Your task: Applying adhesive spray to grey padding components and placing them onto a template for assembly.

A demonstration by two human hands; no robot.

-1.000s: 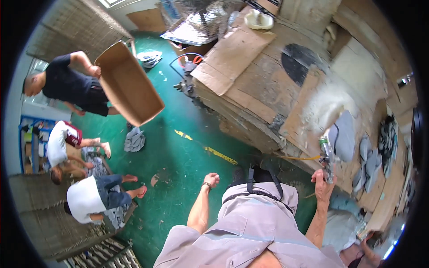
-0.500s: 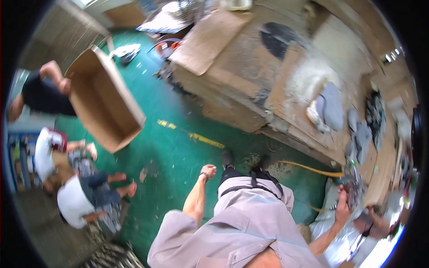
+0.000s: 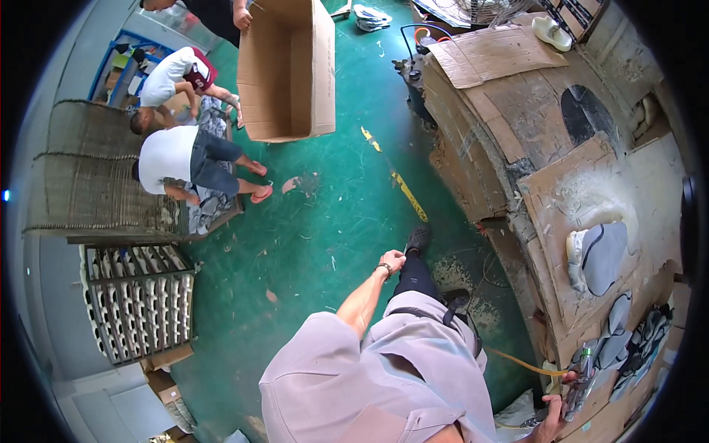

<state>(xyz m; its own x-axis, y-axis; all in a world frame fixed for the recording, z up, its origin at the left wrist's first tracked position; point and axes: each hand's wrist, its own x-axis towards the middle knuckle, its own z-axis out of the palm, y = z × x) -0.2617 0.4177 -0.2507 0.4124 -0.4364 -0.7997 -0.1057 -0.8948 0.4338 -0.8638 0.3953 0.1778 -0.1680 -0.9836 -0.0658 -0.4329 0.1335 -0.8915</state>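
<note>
My left hand (image 3: 394, 260) hangs in front of my left leg, its fingers curled closed with nothing visible in them; a band circles the wrist. At the lower right, my right hand (image 3: 550, 418) grips a metal spray-gun-like tool (image 3: 577, 390) with a green-topped clear part. A yellow-orange hose (image 3: 524, 363) runs to that tool. The tool is beside the edge of the cardboard-covered workbench (image 3: 543, 214), close to grey fabric pieces (image 3: 613, 340) and a darker pile (image 3: 644, 347). Farther up the bench lies a stack of grey, curved cut pieces (image 3: 602, 258).
Another person carries a large open cardboard box (image 3: 277, 74) at the far side. Two people in white shirts (image 3: 168, 159) bend over grey pieces at left. A rack (image 3: 140, 306) of white-and-dark items stands below them. Yellow tape (image 3: 408, 196) marks the green floor (image 3: 332, 221).
My view has turned left, so the bench sits farther right and the people and box appear higher and nearer the middle. My right hand keeps its grip on the spray-gun-like tool.
</note>
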